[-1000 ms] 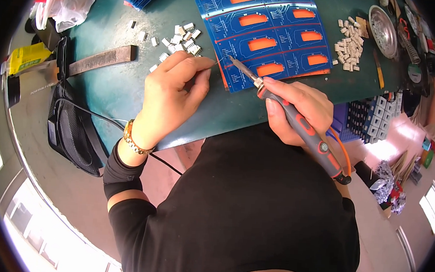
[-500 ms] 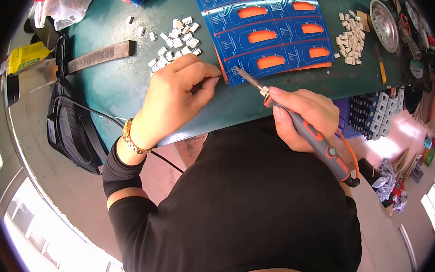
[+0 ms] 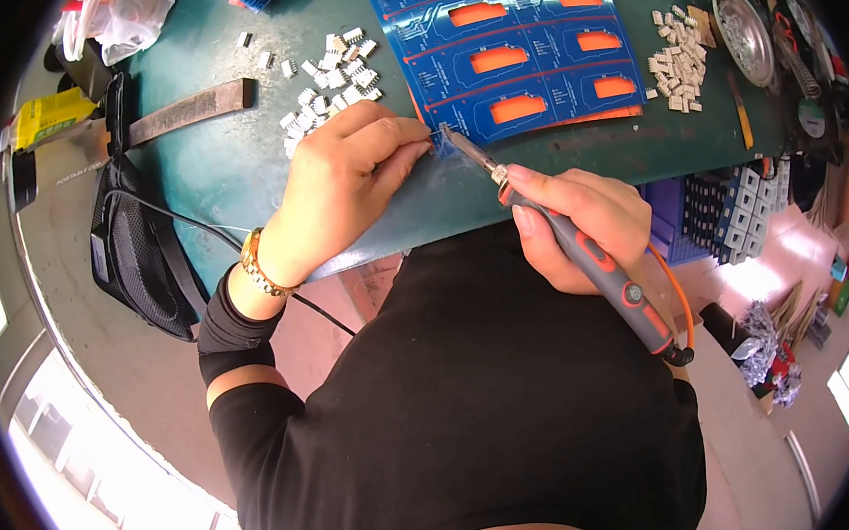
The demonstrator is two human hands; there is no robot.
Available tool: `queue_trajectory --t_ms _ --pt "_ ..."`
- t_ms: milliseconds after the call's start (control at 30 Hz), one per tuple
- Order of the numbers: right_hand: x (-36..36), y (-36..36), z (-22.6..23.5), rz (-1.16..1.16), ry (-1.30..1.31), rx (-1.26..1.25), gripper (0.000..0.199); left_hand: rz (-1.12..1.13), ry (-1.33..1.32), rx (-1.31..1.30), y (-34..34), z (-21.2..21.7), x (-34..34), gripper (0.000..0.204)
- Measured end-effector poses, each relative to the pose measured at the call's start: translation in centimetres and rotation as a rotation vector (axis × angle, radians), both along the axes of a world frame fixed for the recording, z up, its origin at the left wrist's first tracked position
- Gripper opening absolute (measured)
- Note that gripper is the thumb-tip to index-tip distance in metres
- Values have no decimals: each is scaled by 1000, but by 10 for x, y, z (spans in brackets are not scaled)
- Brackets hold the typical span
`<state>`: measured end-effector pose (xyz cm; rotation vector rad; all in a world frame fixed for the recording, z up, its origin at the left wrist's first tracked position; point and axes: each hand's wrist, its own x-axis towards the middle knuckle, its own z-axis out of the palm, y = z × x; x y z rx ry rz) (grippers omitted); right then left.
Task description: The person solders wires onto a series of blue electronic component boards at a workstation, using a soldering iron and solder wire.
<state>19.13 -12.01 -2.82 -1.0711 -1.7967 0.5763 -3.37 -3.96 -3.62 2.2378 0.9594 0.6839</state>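
Soldering iron (image 3: pixel 581 255): grey and orange pen-shaped tool, gripped mid-handle by the right hand (image 3: pixel 573 225), its metal tip at the near corner of the blue circuit board (image 3: pixel 505 56) on the green table (image 3: pixel 217 165); likely light and stiff, best held by the sleeved handle, well back from the tip (presumably hot). Left hand (image 3: pixel 337 187): fingers pinched together at the same board corner on something too small to make out, possibly thin solder wire. Nearby: loose small white connectors (image 3: pixel 329 75) just beyond the left hand, and a second heap (image 3: pixel 675 62) right of the board.
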Motion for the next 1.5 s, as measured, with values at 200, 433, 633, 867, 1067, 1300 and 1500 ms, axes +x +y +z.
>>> queue_trajectory --t_ms 200,433,633,867,1067,1300,1500 --pt "-2 -5 -1 -21 -6 8 33 0 3 -56 0 -1 1 14" --pt "-2 -10 2 -26 -39 7 35 -42 15 -22 -2 -4 2 14" --pt "1 -12 5 -17 -26 -17 34 -74 -41 32 -1 -5 3 17" --pt "3 -13 6 -26 -36 -43 32 32 -24 -116 -7 -3 6 22" --pt "6 -14 4 -20 -35 -3 32 48 -27 -111 4 -5 -2 24" --pt "15 -10 6 -43 12 -2 31 59 -27 -50 15 3 -7 18" --pt "14 3 4 6 19 22 30 154 -109 4 18 -4 -6 15"
